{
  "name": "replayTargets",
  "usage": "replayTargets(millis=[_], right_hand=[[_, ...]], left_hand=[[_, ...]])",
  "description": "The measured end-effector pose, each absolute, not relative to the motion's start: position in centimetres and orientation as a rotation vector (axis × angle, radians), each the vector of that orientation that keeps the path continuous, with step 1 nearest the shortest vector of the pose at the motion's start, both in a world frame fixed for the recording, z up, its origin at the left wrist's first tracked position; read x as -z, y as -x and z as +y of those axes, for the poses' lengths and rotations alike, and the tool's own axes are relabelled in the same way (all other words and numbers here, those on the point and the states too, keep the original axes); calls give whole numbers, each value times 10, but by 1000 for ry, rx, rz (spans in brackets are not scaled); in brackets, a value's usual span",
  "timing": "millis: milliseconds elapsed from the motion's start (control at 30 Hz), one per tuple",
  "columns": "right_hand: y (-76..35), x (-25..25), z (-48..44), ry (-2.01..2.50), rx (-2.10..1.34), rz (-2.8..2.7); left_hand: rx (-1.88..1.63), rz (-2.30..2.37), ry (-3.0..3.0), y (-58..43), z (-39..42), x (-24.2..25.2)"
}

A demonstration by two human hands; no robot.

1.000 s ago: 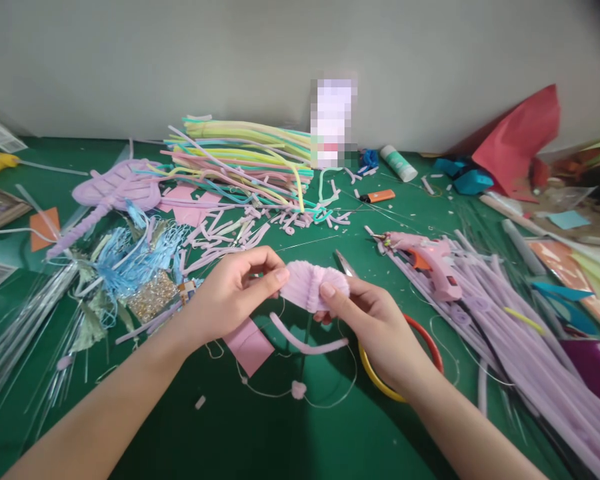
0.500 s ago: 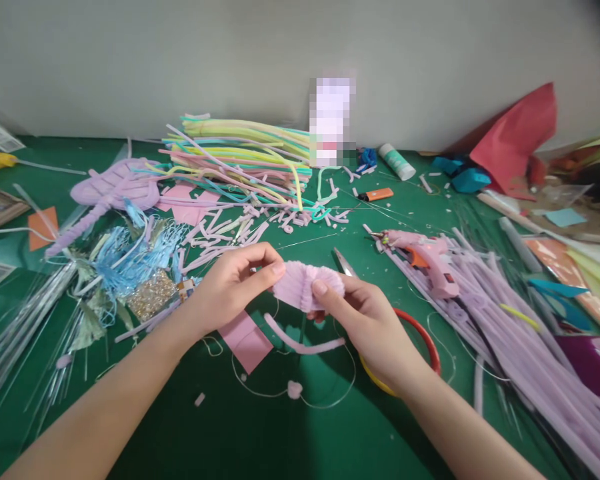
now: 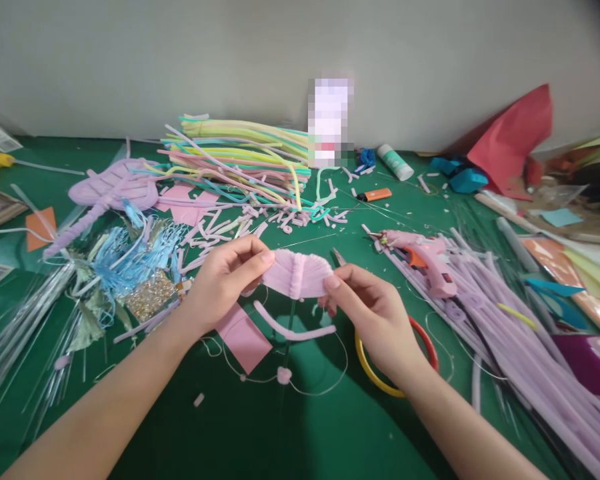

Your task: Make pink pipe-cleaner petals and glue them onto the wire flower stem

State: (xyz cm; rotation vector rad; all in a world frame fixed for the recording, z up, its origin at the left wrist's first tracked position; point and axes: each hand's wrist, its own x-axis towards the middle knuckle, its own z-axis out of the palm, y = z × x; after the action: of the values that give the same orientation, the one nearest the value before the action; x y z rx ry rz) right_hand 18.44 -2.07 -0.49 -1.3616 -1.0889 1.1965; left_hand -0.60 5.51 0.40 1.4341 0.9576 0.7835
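Observation:
Between my hands is a small lilac fan-shaped piece made of fuzzy pipe cleaners [image 3: 307, 275], with a ridge down its middle. My left hand [image 3: 230, 280] pinches its left end between thumb and fingers. At the right end, my right hand [image 3: 363, 307] grips the edge with the thumb on top. A curved lilac pipe cleaner [image 3: 295, 333] and a thin thread with a small lilac bead-like tuft [image 3: 284, 375] hang or lie below it; which, I cannot tell. Scissors with a red and yellow handle [image 3: 380, 381] lie partly hidden beneath my right hand.
A pink glue gun [image 3: 433, 257] rests on lilac pipe cleaners [image 3: 510, 347] at the right. Behind are a multicoloured pipe cleaner bundle [image 3: 240, 150], an orange lighter [image 3: 377, 195] and a white-green tube [image 3: 395, 163]. Blue tassels [image 3: 125, 257] and pink paper [image 3: 245, 340] lie left of centre.
My right hand has shifted its hold from the middle ridge to the right end of the lilac piece. The piece has moved slightly left and up, and the hanging parts moved with it.

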Motion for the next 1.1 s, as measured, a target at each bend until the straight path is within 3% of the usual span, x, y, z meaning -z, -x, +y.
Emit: replayTargets(millis=[233, 800, 1100], right_hand=[[-185, 8, -20, 1488, -993, -1177], [-207, 4, -20, 1447, -963, -1026], [-196, 3, -26, 1393, -1232, -1079]], left_hand=[[-753, 953, -1466, 5, 53, -4], [-792, 898, -1377, 6, 54, -4], [-785, 916, -1391, 7, 53, -3]])
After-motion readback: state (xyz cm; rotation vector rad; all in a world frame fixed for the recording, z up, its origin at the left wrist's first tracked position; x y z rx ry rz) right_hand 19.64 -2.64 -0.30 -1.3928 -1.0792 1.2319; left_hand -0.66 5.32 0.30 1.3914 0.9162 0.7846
